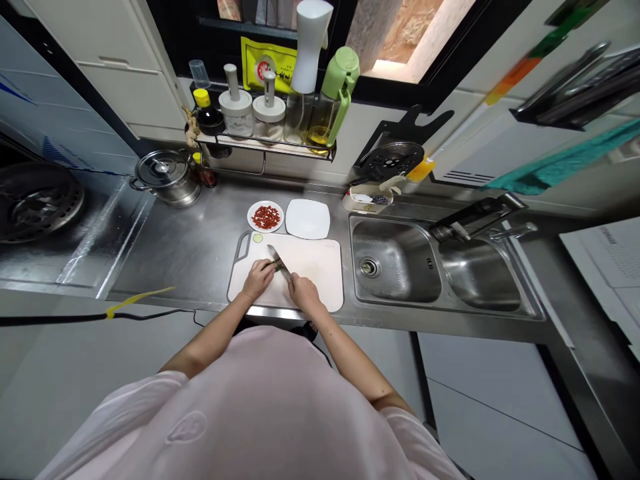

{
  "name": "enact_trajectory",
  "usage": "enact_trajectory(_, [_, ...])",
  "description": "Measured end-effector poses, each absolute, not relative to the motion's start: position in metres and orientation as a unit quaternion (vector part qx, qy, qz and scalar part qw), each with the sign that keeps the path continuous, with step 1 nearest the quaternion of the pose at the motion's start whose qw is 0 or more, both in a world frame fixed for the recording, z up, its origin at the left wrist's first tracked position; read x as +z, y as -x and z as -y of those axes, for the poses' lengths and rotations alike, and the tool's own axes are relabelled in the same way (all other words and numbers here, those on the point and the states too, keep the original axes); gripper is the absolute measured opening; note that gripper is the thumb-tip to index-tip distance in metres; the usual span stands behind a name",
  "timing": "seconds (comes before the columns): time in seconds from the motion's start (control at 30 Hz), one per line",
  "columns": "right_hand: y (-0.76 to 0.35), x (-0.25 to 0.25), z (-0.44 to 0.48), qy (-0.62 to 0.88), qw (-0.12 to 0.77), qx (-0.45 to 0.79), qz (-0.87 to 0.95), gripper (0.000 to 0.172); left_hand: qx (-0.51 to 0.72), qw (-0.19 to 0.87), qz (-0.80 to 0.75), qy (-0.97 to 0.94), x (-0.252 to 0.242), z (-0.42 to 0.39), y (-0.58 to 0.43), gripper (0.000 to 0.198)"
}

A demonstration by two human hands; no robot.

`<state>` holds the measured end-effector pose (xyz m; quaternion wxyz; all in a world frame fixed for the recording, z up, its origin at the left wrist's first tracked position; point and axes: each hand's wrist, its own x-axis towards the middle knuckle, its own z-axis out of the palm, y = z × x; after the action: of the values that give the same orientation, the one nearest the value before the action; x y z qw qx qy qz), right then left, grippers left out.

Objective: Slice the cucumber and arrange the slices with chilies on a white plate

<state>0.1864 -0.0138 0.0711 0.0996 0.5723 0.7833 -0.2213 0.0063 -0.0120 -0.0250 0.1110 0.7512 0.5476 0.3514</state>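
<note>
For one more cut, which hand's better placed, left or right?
Right, I'd say: the right hand grips the knife over the board. The left hand is at the green piece beside the blade, better placed to steady it.

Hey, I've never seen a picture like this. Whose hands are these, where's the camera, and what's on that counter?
There's no machine here: these are a person's own bare hands. The one picture comes from a camera worn on the head, looking forward and down, so the pink shirt fills the bottom. On the metal counter lies a cutting board with a pale green round slice near its far left corner. Behind the board sit a plate of red pieces and a white plate. The right hand holds a knife; the left hand has its fingertips at something green, too small to name. A sink is to the right.
</note>
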Motion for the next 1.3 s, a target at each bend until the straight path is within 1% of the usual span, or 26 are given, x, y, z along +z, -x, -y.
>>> enact_trajectory(0.67, [-0.207, 0.075, 0.03, -0.555, 0.128, -0.238, -0.787, 0.025, 0.361, 0.112, -0.546, -0.747, -0.029, 0.013, -0.006, 0.026])
enact_trajectory(0.87, [-0.193, 0.077, 0.015, -0.553, 0.123, -0.242, -0.787, 0.024, 0.363, 0.112, -0.545, -0.748, -0.03, 0.013, -0.006, 0.025])
enact_trajectory(1.3, [-0.165, 0.068, -0.007, -0.552, 0.087, -0.212, -0.802, 0.027, 0.362, 0.121, -0.539, -0.751, -0.031, 0.012, -0.005, 0.026])
